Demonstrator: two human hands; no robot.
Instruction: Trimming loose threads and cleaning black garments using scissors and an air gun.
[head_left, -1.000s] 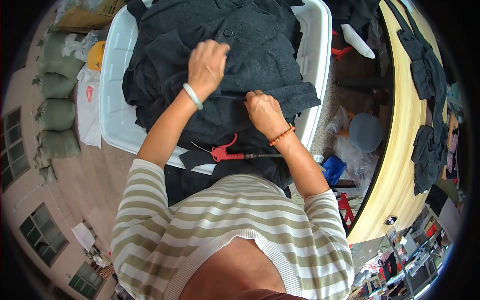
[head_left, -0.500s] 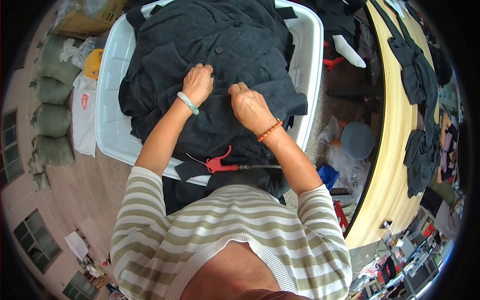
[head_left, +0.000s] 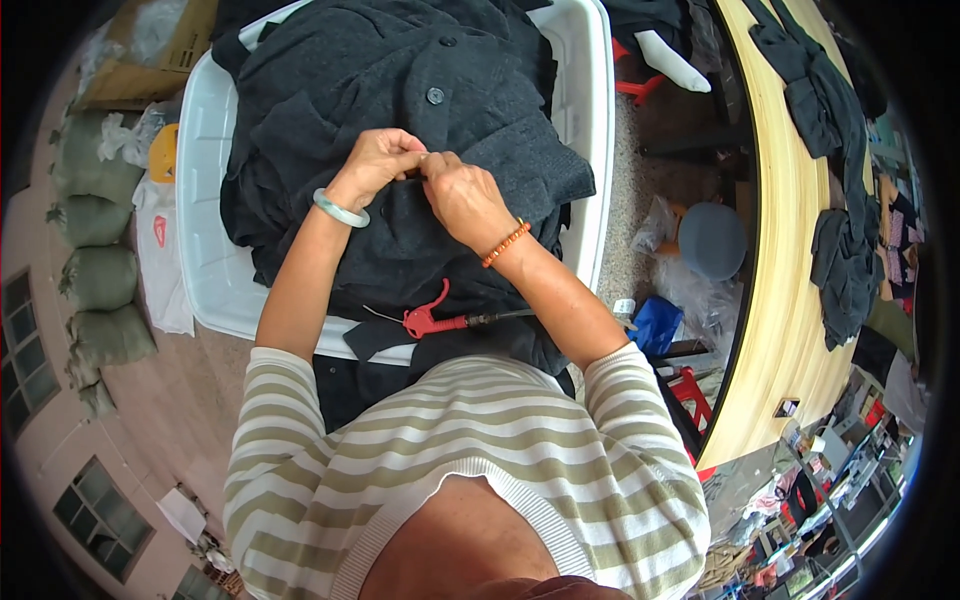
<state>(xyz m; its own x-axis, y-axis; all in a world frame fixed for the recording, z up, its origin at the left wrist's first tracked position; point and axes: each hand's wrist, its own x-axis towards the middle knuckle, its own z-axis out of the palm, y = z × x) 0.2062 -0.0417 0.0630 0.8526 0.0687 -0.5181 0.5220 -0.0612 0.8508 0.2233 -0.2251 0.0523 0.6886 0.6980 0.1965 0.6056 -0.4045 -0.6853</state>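
A dark grey buttoned coat (head_left: 330,75) lies heaped in a large white plastic tub (head_left: 205,200). Over its front, below a dark button (head_left: 435,96), my left hand (head_left: 377,167) and my right hand (head_left: 462,195) meet with fingertips together. Both are closed in a pinch. Something tiny and pale shows between the fingertips, too small to name. Nearer to me, a red air blow gun (head_left: 425,320) with a thin metal nozzle rests on dark cloth at the tub's near edge, its hose running right under my right forearm.
Right of the tub stands a wooden-topped table (head_left: 770,300) with dark garments (head_left: 845,275) on it. A grey round stool seat (head_left: 712,240), clear plastic and a blue bag (head_left: 656,325) are beside it. Stuffed green sacks (head_left: 100,275) and a cardboard box (head_left: 150,60) line the left.
My hands have come together from slightly apart, fingertips now meeting. The whole view has shifted, so the tub and coat sit a little further left and higher.
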